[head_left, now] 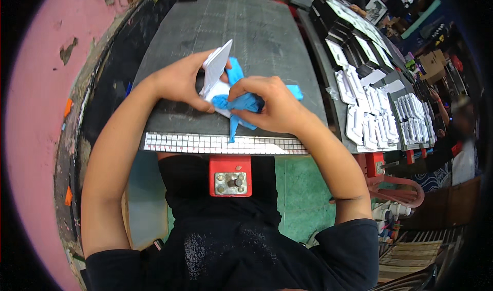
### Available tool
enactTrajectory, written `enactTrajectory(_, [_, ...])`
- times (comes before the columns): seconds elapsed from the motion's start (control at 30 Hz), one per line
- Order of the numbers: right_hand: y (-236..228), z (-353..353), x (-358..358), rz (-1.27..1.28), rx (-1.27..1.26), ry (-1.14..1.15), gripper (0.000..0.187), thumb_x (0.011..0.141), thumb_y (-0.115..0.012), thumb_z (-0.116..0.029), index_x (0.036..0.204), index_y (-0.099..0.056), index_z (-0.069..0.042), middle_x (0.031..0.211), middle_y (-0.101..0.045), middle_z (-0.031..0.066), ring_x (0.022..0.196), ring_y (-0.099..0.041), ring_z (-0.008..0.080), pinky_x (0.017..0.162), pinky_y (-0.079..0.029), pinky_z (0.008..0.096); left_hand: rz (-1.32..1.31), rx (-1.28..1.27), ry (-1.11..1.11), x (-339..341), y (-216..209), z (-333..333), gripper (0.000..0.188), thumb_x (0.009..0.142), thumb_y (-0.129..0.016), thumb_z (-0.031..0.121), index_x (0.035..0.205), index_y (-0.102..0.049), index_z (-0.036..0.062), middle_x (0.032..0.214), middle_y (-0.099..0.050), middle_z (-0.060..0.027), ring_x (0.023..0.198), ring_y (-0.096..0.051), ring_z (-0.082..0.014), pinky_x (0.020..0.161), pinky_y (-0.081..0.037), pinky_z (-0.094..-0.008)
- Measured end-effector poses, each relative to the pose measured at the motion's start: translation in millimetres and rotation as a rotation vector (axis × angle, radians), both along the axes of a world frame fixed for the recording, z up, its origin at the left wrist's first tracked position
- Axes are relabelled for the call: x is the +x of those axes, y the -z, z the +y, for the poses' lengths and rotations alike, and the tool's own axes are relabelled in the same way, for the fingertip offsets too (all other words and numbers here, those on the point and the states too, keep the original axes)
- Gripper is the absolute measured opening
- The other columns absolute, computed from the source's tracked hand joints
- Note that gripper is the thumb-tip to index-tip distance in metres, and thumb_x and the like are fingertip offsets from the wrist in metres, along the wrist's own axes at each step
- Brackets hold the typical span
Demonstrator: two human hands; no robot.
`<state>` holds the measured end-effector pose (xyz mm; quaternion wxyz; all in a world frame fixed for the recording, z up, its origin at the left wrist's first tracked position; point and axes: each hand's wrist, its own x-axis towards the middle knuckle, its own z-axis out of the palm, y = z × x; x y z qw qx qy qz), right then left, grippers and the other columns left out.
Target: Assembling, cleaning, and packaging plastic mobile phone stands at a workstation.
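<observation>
Your left hand (179, 80) grasps a white object (217, 68) with a raised panel, while your right hand (276, 103) pinches a blue cloth (246, 102) just beside it

Toward the near edge of the dark tabletop (262, 34), the person's left hand (184, 80) held a white piece (217, 68) whose flat panel stood up at a tilt, while the right hand (272, 102) pinched a bunched blue cloth (248, 102) over its lower part. A white gridded strip (179, 142) ran along that near edge, a red bracket (231, 163) below its middle. Beyond the right edge, a second table (328, 109) carried rows of white parts (371, 111), with black boxes (352, 34) farther back.
</observation>
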<state>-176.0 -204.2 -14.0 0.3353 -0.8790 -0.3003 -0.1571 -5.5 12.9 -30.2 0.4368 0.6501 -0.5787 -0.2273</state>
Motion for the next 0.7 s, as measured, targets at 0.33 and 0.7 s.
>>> enactTrajectory(0.33, [-3.5, -21.9, 1.2, 0.022, 0.066, -0.12, 0.026, 0.075, -0.086, -0.007, 0.101, -0.082, -0.005, 0.099, -0.08, 0.0144, 0.093, -0.076, 0.0311, 0.085, -0.059, 0.0402, 0.006, -0.011, 0.064, 3.3, -0.3, 3.8, 0.096, 0.061, -0.103, 0.013, 0.142, -0.053, 0.0037, 0.125, -0.072, -0.0083, 0.121, -0.067, -0.019, 0.112, -0.051, -0.0372])
enactTrajectory(0.7, [1.1, -30.3, 8.3, -0.377, -0.168, 0.758, 0.044, 0.083, -0.076, -0.011, 0.127, -0.074, -0.008, 0.142, -0.065, 0.0167, 0.136, -0.056, 0.0399, 0.114, -0.043, 0.0533, 0.048, 0.04, 0.027, -4.6, -3.2, 6.2, 0.096, 0.061, -0.102, 0.008, 0.142, -0.052, 0.0066, 0.128, -0.073, -0.0104, 0.126, -0.067, -0.0213, 0.112, -0.051, -0.0406])
